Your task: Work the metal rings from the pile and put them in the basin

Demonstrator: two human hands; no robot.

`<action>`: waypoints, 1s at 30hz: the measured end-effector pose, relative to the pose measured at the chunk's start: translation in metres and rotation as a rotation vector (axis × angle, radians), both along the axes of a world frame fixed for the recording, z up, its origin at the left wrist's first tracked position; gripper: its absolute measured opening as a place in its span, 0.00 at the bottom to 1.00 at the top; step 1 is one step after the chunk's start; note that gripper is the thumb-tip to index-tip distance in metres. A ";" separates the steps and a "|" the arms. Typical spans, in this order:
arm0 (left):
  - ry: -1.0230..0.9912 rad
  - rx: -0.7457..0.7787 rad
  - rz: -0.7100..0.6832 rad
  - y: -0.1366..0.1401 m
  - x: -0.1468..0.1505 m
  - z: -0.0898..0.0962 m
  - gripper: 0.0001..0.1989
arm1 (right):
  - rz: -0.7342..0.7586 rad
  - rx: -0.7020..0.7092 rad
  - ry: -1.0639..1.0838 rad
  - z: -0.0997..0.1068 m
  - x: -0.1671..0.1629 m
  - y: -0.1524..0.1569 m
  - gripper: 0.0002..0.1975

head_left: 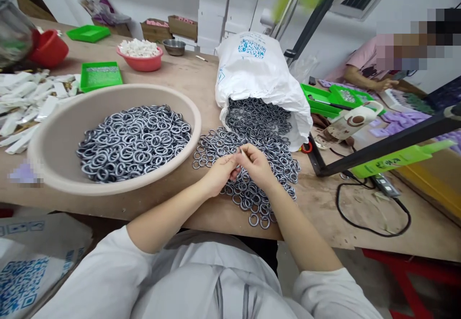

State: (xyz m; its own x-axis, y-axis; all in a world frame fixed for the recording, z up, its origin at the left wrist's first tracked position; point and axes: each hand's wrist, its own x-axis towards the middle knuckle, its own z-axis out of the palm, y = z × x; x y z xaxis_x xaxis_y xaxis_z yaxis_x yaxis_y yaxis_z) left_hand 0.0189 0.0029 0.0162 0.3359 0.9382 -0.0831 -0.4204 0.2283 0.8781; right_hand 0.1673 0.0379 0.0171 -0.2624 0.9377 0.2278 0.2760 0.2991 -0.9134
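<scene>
My left hand (pixel 224 171) and my right hand (pixel 256 166) meet above a loose heap of grey rings (pixel 252 199) on the table. Both are closed, with thumbs and fingertips pinched together. Whatever small thing lies between the fingertips is mostly hidden; a ring cannot be made out for sure. Behind my hands, a white sack (pixel 259 74) lies on its side, its mouth facing me and more rings (pixel 257 115) spilling out. On the left stands a wide beige basin (pixel 118 93) holding a large pile of similar grey rings (pixel 135 141).
Back left are green trays (pixel 101 76), a red bowl (pixel 140 63) of white pieces, a metal bowl (pixel 174 47) and white strips (pixel 25 98). A black metal frame (pixel 378 151), cable (pixel 374 235) and bottle (pixel 353 119) stand right. Another person (pixel 370 64) sits beyond.
</scene>
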 end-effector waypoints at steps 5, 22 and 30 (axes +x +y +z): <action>-0.009 -0.013 -0.043 0.002 -0.004 -0.003 0.24 | -0.319 0.052 -0.606 0.001 0.005 0.048 0.16; 0.090 -0.177 0.121 0.013 -0.003 -0.002 0.11 | 0.100 -0.517 0.200 0.013 0.005 0.000 0.23; 0.054 -0.079 0.178 0.006 0.004 0.004 0.18 | 0.052 -0.198 0.238 0.000 -0.016 -0.017 0.23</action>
State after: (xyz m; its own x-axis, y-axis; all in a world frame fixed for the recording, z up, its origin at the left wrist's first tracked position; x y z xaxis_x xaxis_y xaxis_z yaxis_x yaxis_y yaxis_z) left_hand 0.0233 0.0092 0.0201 0.1584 0.9723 -0.1718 -0.4129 0.2233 0.8830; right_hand 0.1515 0.0206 0.0170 -0.2720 0.9567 0.1031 0.0361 0.1172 -0.9925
